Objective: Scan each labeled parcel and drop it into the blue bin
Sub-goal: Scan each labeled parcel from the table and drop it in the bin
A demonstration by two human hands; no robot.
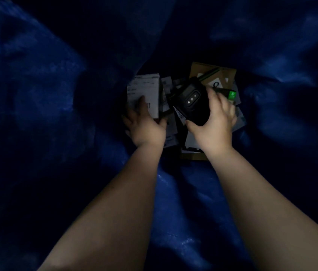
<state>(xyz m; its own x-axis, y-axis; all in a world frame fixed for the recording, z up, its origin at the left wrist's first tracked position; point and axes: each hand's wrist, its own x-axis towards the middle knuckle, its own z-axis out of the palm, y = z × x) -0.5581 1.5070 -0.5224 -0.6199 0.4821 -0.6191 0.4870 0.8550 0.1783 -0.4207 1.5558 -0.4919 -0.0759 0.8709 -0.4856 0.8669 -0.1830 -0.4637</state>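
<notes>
Dim inside the blue bin (37,94): your left grip (144,126) lies spread on a white parcel (144,89), your right grip (214,122) wraps the black scanner (191,100) above piled parcels (218,75).

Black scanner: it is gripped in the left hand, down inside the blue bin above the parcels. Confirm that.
Wrong hand. The head view shows the black scanner gripped in the right hand, down inside the blue bin above the parcels; the left hand touches a white labelled parcel.
</notes>
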